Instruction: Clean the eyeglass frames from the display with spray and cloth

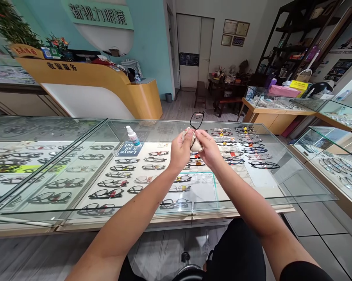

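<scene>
Both my hands are raised together over the glass display counter [252, 183]. Between them is a pair of black-framed glasses [197, 119], with one lens sticking up above my fingers. My left hand [180, 150] grips the lower part of the glasses together with a light beige cloth [195, 143]. My right hand [208, 148] presses the cloth against the frame from the right. A small white spray bottle [133, 136] with a blue label stands on the glass, left of my hands.
Under the glass lie several rows of spectacle frames [152, 168]. A yellow reception desk [105, 84] stands behind the counter at left, more glass cases [325, 113] at right, with dark chairs [201, 93] and a shelf at the back.
</scene>
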Demonstrator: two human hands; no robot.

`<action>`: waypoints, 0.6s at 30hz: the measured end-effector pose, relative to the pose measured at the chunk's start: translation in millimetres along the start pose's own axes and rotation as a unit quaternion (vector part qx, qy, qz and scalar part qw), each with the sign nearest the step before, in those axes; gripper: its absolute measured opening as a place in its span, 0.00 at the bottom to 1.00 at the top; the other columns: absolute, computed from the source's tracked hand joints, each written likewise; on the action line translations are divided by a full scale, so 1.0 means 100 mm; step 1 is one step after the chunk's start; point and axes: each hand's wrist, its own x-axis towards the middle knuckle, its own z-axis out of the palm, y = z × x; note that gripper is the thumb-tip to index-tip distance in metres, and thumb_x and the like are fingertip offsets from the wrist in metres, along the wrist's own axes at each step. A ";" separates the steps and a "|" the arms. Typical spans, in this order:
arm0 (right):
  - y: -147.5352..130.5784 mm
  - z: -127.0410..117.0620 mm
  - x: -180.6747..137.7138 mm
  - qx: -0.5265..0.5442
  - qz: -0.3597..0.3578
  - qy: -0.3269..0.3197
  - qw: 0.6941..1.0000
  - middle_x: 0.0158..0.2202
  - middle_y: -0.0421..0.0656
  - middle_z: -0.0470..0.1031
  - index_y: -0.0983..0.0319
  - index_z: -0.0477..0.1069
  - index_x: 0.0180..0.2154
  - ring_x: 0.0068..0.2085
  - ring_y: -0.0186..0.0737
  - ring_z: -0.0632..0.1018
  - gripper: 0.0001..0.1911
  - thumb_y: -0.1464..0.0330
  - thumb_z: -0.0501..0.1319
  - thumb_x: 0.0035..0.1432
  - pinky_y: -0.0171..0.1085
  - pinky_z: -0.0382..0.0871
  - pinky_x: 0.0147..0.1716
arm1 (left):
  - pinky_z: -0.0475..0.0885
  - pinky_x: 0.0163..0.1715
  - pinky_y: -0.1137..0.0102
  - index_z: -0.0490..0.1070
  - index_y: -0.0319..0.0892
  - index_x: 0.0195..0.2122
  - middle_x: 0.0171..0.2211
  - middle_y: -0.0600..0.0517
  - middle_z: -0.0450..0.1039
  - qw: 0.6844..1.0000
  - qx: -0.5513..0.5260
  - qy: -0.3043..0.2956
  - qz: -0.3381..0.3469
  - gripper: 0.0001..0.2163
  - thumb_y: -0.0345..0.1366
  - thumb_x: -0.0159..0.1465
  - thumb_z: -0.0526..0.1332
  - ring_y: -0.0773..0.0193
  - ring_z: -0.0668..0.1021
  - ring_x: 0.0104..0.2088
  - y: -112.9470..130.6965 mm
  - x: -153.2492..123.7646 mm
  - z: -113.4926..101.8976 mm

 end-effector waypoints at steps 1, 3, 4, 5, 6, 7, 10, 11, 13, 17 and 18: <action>-0.01 -0.02 0.01 -0.001 -0.001 0.003 1.000 0.41 0.42 0.87 0.56 0.81 0.37 0.43 0.44 0.85 0.21 0.51 0.81 0.48 0.38 0.78 0.37 | 0.74 0.43 0.66 0.82 0.40 0.47 0.38 0.47 0.81 1.000 -0.003 -0.020 -0.009 0.34 0.71 0.67 0.65 0.56 0.79 0.41 0.00 0.02 -0.02; -0.03 -0.07 0.05 0.005 -0.001 0.009 1.000 0.41 0.43 0.87 0.57 0.82 0.38 0.43 0.44 0.85 0.21 0.52 0.81 0.49 0.38 0.80 0.39 | 0.74 0.46 0.65 0.82 0.39 0.49 0.39 0.46 0.82 0.996 -0.026 -0.082 -0.040 0.36 0.71 0.64 0.67 0.55 0.80 0.44 0.00 0.08 -0.08; -0.04 -0.09 0.06 0.011 0.000 0.011 1.000 0.41 0.43 0.88 0.58 0.83 0.38 0.43 0.43 0.85 0.20 0.53 0.81 0.49 0.37 0.80 0.40 | 0.74 0.47 0.65 0.82 0.39 0.50 0.40 0.46 0.82 0.991 -0.039 -0.119 -0.056 0.36 0.71 0.63 0.68 0.55 0.80 0.45 0.00 0.10 -0.11; -0.05 -0.11 0.07 0.018 0.003 0.012 1.000 0.41 0.42 0.88 0.58 0.83 0.38 0.42 0.42 0.85 0.20 0.54 0.81 0.50 0.37 0.80 0.40 | 0.74 0.48 0.65 0.82 0.39 0.51 0.41 0.46 0.82 0.984 -0.049 -0.155 -0.070 0.35 0.70 0.63 0.70 0.55 0.80 0.46 0.01 0.13 -0.14; -0.06 -0.13 0.09 0.025 0.007 0.013 1.000 0.41 0.42 0.88 0.58 0.84 0.38 0.41 0.41 0.85 0.19 0.55 0.80 0.51 0.36 0.79 0.40 | 0.74 0.49 0.65 0.82 0.39 0.51 0.41 0.46 0.82 0.978 -0.054 -0.188 -0.079 0.34 0.68 0.63 0.71 0.55 0.80 0.46 0.02 0.15 -0.18; -0.07 -0.14 0.10 0.031 0.011 0.013 0.999 0.42 0.42 0.88 0.58 0.83 0.38 0.41 0.40 0.85 0.17 0.55 0.80 0.52 0.36 0.79 0.40 | 0.73 0.49 0.65 0.82 0.39 0.52 0.42 0.46 0.82 0.972 -0.052 -0.215 -0.083 0.33 0.66 0.63 0.72 0.55 0.80 0.46 0.04 0.16 -0.20; -0.09 -0.17 0.12 0.048 0.020 0.014 0.999 0.42 0.42 0.89 0.58 0.83 0.38 0.43 0.42 0.86 0.16 0.56 0.80 0.53 0.37 0.80 0.41 | 0.74 0.49 0.65 0.80 0.39 0.55 0.46 0.46 0.82 0.964 -0.033 -0.252 -0.077 0.31 0.60 0.62 0.75 0.55 0.80 0.46 0.07 0.16 -0.22; -0.08 -0.17 0.12 0.054 0.021 0.015 0.998 0.42 0.42 0.89 0.57 0.83 0.37 0.44 0.43 0.87 0.16 0.56 0.80 0.52 0.37 0.81 0.42 | 0.74 0.50 0.65 0.79 0.38 0.55 0.47 0.45 0.81 0.967 -0.024 -0.245 -0.070 0.31 0.59 0.62 0.76 0.55 0.80 0.47 0.07 0.14 -0.20; -0.07 -0.15 0.11 0.066 0.026 0.016 0.997 0.42 0.42 0.90 0.57 0.83 0.37 0.45 0.45 0.87 0.17 0.56 0.81 0.50 0.39 0.83 0.44 | 0.74 0.50 0.66 0.78 0.39 0.55 0.48 0.45 0.81 0.976 -0.009 -0.209 -0.056 0.32 0.57 0.60 0.78 0.55 0.80 0.47 0.07 0.11 -0.16; -0.02 -0.07 0.06 0.061 0.018 0.025 0.998 0.44 0.43 0.90 0.57 0.83 0.39 0.49 0.49 0.88 0.20 0.53 0.81 0.49 0.42 0.84 0.48 | 0.75 0.44 0.68 0.78 0.39 0.54 0.45 0.47 0.81 0.991 0.001 -0.130 -0.038 0.31 0.58 0.61 0.77 0.58 0.80 0.43 0.01 0.04 -0.06; -0.02 -0.05 0.04 0.051 0.011 0.025 0.998 0.45 0.43 0.90 0.57 0.83 0.39 0.50 0.50 0.88 0.20 0.53 0.80 0.50 0.42 0.84 0.48 | 0.75 0.41 0.69 0.79 0.40 0.54 0.43 0.47 0.81 0.993 0.002 -0.113 -0.031 0.30 0.59 0.62 0.76 0.59 0.79 0.41 0.00 0.02 -0.04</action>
